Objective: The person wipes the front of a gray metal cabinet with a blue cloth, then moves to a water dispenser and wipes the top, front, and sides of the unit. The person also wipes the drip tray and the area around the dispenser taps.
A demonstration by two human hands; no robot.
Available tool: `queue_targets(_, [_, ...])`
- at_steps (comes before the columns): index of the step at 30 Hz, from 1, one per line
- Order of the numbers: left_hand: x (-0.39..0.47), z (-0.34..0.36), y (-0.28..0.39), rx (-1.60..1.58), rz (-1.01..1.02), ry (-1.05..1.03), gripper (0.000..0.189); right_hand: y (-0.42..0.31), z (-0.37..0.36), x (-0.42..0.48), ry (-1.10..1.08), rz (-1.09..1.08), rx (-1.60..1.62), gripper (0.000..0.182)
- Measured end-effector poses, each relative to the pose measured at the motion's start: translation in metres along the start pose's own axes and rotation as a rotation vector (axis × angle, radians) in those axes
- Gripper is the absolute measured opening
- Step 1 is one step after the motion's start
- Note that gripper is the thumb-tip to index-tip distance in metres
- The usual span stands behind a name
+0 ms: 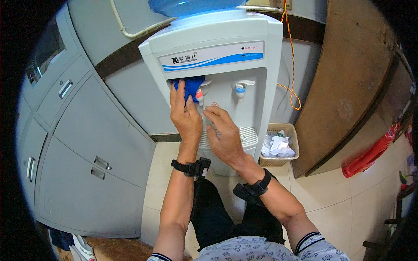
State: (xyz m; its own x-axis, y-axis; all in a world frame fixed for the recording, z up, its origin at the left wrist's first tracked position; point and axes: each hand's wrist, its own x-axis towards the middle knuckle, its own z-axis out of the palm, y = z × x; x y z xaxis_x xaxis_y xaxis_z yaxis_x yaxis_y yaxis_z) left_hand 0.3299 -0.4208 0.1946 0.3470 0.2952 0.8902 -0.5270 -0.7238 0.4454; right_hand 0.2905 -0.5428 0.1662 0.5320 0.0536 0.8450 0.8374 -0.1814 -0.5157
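A white water dispenser (215,36) stands before me with a blue water bottle (196,6) on top. My left hand (184,114) presses a blue cloth (193,87) against the upper left of the recess, beside the red-ringed tap (199,96). Its fingers point up, and part of the cloth is hidden behind them. My right hand (225,132) is empty, fingers loosely bent, in front of the recess above the slatted drip tray (249,137). To its upper right is the blue-ringed tap (240,89), which neither hand touches.
Grey metal cabinets (94,146) line the left side. Right of the dispenser sits a beige basket (279,161) of crumpled paper and plastic, beside a brown wooden panel (343,81). A red-and-yellow twisted cord (293,65) hangs on the wall. A red plastic item (369,156) lies farther right.
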Motion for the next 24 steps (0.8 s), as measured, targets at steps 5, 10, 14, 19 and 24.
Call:
queue_targets(5, [-0.006,0.018,-0.006,0.188,0.150,0.014,0.053,0.051,-0.019,-0.024,-0.029,0.139,-0.083,0.032])
queue_targets(10, [-0.013,0.026,-0.008,0.247,0.168,0.027,0.060,0.080,-0.020,-0.043,-0.085,0.213,-0.144,0.027])
queue_targets(14, [-0.032,0.030,-0.011,0.232,0.061,0.022,0.059,0.102,-0.024,-0.057,-0.153,0.270,-0.198,0.024])
queue_targets(19, [-0.042,0.034,-0.019,0.227,0.113,0.046,0.059,0.116,-0.025,-0.071,-0.190,0.322,-0.219,0.019])
queue_targets(24, [-0.058,0.043,-0.019,0.219,0.009,0.086,0.052,0.115,-0.021,-0.069,-0.189,0.309,-0.253,0.016])
